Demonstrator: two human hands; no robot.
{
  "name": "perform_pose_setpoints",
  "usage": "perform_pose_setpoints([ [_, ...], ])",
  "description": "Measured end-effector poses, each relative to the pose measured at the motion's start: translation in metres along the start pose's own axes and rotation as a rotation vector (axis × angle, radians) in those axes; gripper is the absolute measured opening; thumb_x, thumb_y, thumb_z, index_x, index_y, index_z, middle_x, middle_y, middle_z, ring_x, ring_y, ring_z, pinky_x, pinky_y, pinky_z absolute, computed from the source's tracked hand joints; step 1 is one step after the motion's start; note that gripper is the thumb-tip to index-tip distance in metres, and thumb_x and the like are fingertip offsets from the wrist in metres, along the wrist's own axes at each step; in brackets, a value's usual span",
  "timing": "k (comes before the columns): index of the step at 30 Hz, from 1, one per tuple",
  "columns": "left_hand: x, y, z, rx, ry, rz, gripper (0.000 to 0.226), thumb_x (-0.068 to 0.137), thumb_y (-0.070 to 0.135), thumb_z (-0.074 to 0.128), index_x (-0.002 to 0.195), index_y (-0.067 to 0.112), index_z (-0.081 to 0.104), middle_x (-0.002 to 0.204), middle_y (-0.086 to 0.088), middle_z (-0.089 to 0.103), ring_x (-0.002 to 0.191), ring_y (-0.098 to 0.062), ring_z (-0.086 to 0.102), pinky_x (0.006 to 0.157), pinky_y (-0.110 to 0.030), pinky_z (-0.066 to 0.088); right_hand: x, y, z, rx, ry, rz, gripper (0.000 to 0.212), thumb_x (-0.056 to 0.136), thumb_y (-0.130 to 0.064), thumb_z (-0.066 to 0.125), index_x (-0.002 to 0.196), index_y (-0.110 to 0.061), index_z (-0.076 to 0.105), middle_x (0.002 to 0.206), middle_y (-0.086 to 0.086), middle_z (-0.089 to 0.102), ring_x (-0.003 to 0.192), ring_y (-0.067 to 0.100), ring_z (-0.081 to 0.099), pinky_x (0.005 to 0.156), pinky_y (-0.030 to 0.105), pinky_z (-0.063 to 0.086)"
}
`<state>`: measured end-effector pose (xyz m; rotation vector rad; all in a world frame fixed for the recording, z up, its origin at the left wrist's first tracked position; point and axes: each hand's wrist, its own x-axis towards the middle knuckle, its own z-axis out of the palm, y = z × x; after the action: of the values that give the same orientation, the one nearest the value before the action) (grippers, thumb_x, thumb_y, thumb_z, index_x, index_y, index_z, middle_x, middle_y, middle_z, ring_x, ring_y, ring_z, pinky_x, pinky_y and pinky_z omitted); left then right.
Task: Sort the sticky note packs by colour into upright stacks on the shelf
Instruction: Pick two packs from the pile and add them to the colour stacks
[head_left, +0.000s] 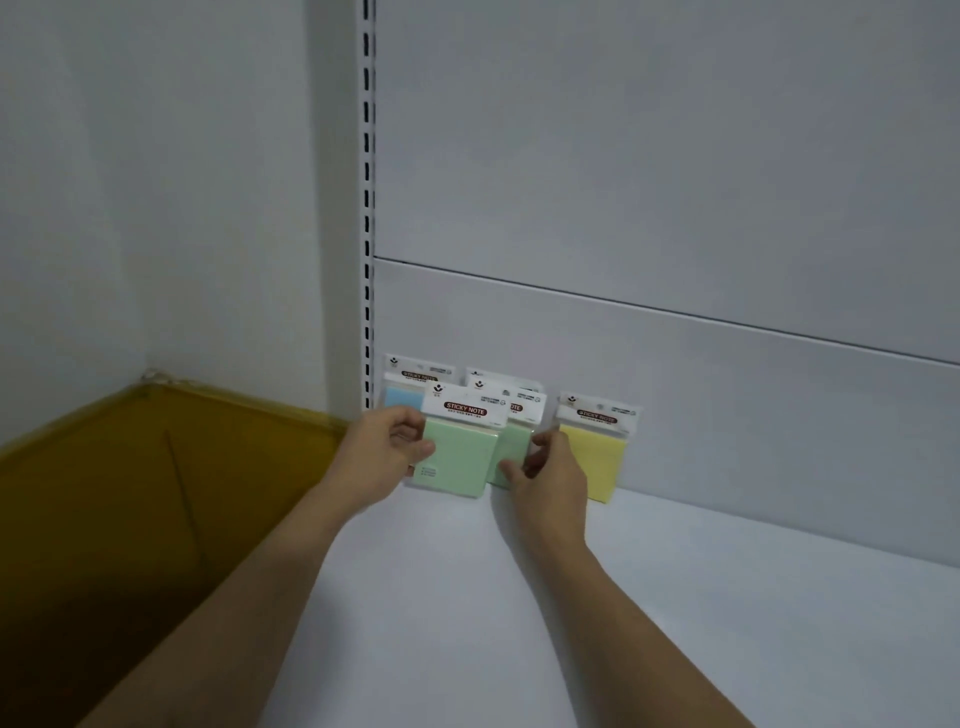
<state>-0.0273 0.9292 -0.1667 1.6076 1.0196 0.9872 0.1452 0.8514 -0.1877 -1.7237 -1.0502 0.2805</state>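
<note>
Sticky note packs stand upright against the back panel of the white shelf (675, 597). My left hand (387, 449) pinches the left edge of the front green pack (460, 457), thumb across its face. Behind it, to the right, stands a second green pack (514, 449); my right hand (550, 475) holds its lower right corner between thumb and fingers. A blue pack (402, 397) stands at the far left, mostly hidden behind my left hand and the green pack. A yellow pack (597, 457) stands apart on the right, partly behind my right hand.
An open brown cardboard box (130, 493) sits to the left of the shelf, its inside dark. A slotted white upright (367, 208) runs up at the shelf's left end. The white back panel (675, 208) rises behind the packs.
</note>
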Motion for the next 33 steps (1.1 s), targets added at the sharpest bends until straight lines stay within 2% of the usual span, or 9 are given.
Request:
perform_pose_setpoints([
  [4, 0.003, -0.017, 0.004, -0.022, -0.035, 0.035, 0.022, 0.084, -0.003, 0.066, 0.083, 0.02, 0.064, 0.087, -0.008, 0.066, 0.086, -0.028, 0.068, 0.07, -0.04, 0.059, -0.002, 0.002, 0.001, -0.033, 0.017, 0.017, 0.026, 0.082, -0.004, 0.066, 0.1, -0.019, 0.055, 0.079, -0.007, 0.061, 0.078, 0.017, 0.06, 0.072, 0.027, 0.046],
  [6, 0.003, -0.024, 0.007, -0.006, 0.0, 0.063, 0.025, 0.083, -0.001, 0.068, 0.082, 0.024, 0.064, 0.085, -0.006, 0.065, 0.087, -0.029, 0.067, 0.072, -0.046, 0.059, -0.002, 0.004, 0.004, -0.03, 0.048, 0.034, 0.028, 0.081, -0.004, 0.064, 0.102, -0.021, 0.056, 0.08, -0.007, 0.064, 0.079, 0.015, 0.062, 0.075, 0.029, 0.05],
  [9, 0.002, -0.027, 0.012, 0.047, 0.069, 0.125, 0.025, 0.081, 0.005, 0.071, 0.083, 0.028, 0.064, 0.082, 0.002, 0.065, 0.083, -0.023, 0.065, 0.074, -0.045, 0.059, -0.002, 0.005, 0.004, -0.009, 0.095, 0.045, 0.025, 0.079, -0.003, 0.065, 0.099, -0.017, 0.059, 0.076, -0.007, 0.065, 0.076, 0.012, 0.063, 0.074, 0.025, 0.051],
  [13, 0.001, -0.026, 0.016, 0.092, 0.113, 0.164, 0.021, 0.082, 0.009, 0.071, 0.101, 0.017, 0.069, 0.082, 0.008, 0.064, 0.078, -0.013, 0.063, 0.075, -0.042, 0.059, -0.001, 0.002, 0.002, -0.017, 0.101, 0.03, 0.02, 0.08, -0.004, 0.069, 0.092, -0.018, 0.06, 0.072, -0.01, 0.062, 0.07, 0.004, 0.059, 0.063, 0.005, 0.042],
  [18, -0.002, -0.023, 0.02, 0.112, 0.138, 0.145, 0.028, 0.084, 0.012, 0.07, 0.112, 0.011, 0.068, 0.081, 0.012, 0.063, 0.077, -0.007, 0.063, 0.076, -0.036, 0.059, -0.001, 0.0, 0.002, -0.059, 0.09, 0.024, 0.018, 0.081, -0.006, 0.068, 0.095, -0.016, 0.065, 0.071, -0.016, 0.062, 0.069, -0.004, 0.058, 0.062, 0.004, 0.04],
  [21, -0.004, -0.021, 0.023, 0.097, 0.152, 0.108, 0.03, 0.083, 0.012, 0.071, 0.113, 0.012, 0.068, 0.084, 0.008, 0.066, 0.084, -0.013, 0.067, 0.079, -0.035, 0.059, -0.003, -0.001, 0.002, -0.08, 0.086, 0.009, 0.02, 0.083, -0.002, 0.061, 0.095, -0.017, 0.066, 0.072, -0.017, 0.061, 0.07, -0.006, 0.056, 0.061, 0.0, 0.039],
  [27, -0.006, -0.017, 0.036, 0.174, 0.141, 0.118, 0.04, 0.082, 0.006, 0.071, 0.121, 0.014, 0.065, 0.099, -0.001, 0.071, 0.083, -0.009, 0.064, 0.08, -0.016, 0.05, -0.002, 0.002, 0.0, -0.121, 0.089, 0.011, 0.027, 0.083, 0.0, 0.055, 0.102, -0.013, 0.069, 0.077, -0.009, 0.065, 0.075, 0.006, 0.06, 0.063, -0.002, 0.038],
  [30, -0.004, -0.018, 0.036, 0.193, 0.147, 0.111, 0.037, 0.082, 0.009, 0.072, 0.118, 0.014, 0.066, 0.098, -0.002, 0.073, 0.082, -0.011, 0.066, 0.082, -0.02, 0.051, -0.002, 0.003, 0.0, -0.119, 0.091, 0.005, 0.027, 0.084, 0.0, 0.056, 0.103, -0.013, 0.069, 0.079, -0.007, 0.066, 0.077, 0.008, 0.061, 0.063, -0.002, 0.039],
  [33, -0.004, -0.019, 0.036, 0.21, 0.156, 0.114, 0.032, 0.081, 0.012, 0.073, 0.114, 0.013, 0.069, 0.094, -0.003, 0.074, 0.082, -0.013, 0.068, 0.087, -0.03, 0.054, -0.002, 0.003, 0.0, -0.125, 0.092, 0.001, 0.027, 0.084, 0.0, 0.056, 0.104, -0.013, 0.069, 0.081, -0.005, 0.067, 0.079, 0.009, 0.062, 0.064, -0.002, 0.039],
])
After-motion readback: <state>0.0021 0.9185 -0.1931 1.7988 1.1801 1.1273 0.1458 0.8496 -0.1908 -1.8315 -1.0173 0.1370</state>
